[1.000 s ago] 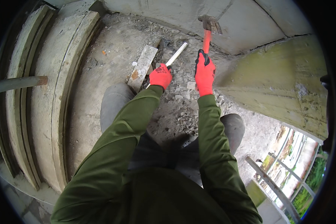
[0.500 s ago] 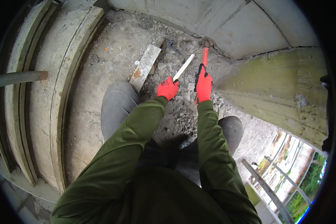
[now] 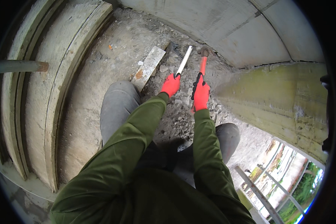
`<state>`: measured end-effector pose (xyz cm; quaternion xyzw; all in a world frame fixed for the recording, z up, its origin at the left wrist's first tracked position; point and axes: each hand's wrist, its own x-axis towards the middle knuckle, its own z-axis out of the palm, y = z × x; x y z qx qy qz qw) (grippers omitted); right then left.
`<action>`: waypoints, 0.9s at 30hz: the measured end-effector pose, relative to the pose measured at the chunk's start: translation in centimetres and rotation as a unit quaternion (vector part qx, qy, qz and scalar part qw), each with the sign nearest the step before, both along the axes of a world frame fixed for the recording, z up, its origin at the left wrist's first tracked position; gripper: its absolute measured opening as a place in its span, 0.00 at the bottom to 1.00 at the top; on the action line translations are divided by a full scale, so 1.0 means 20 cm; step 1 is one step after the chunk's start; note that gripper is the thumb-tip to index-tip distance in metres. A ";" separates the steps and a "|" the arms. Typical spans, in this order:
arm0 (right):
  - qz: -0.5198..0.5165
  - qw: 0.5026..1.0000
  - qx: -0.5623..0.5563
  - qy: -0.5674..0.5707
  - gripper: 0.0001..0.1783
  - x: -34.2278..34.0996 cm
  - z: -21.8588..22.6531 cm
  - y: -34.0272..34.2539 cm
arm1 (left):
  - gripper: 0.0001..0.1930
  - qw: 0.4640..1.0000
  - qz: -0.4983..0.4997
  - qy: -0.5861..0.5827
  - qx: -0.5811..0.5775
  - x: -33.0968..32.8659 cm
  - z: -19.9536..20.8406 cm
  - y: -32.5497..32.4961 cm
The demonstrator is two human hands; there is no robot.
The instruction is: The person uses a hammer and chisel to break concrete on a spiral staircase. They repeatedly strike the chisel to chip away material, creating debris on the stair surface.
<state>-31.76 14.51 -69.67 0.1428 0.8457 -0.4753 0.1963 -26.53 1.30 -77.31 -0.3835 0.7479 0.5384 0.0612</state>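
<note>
My left hand (image 3: 170, 85), in a red glove with black fingertips, is closed round the lower end of a pale, straight rod (image 3: 184, 59). The rod slants away from me over broken rubble, its far end close to the hammer's head. In a matching glove, my right hand (image 3: 201, 94) grips a hammer (image 3: 203, 65) by its orange-red handle. The dark hammer head is at the far end, above the rubble near the wall's foot and apart from the rod. Whether the rod's far end touches the ground I cannot tell.
Loose concrete rubble (image 3: 181, 121) covers the ground between my knees. A flat, stained board (image 3: 150, 67) lies left of my left hand. Concrete walls (image 3: 246, 41) rise ahead and at right. Ribbed concrete ledges (image 3: 65, 89) and a pipe (image 3: 22, 66) stand left, metal rails (image 3: 259, 194) lower right.
My left hand has moved slightly away from me, and the rod points more straight ahead. My right hand and the hammer have come slightly nearer to me. The view has shifted a little.
</note>
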 end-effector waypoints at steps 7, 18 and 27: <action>0.025 0.979 -0.072 0.187 0.29 -0.08 -0.02 -0.08 | 0.22 0.999 0.036 -0.008 -0.010 -0.02 -0.08 0.02; 0.031 0.983 -0.125 0.132 0.32 -0.09 0.26 -0.22 | 0.26 0.997 0.043 -0.056 0.040 -0.02 0.00 0.02; 0.063 0.998 -0.013 0.010 0.33 -0.15 0.09 -0.11 | 0.25 0.998 0.039 -0.024 0.045 -0.06 0.06 -0.02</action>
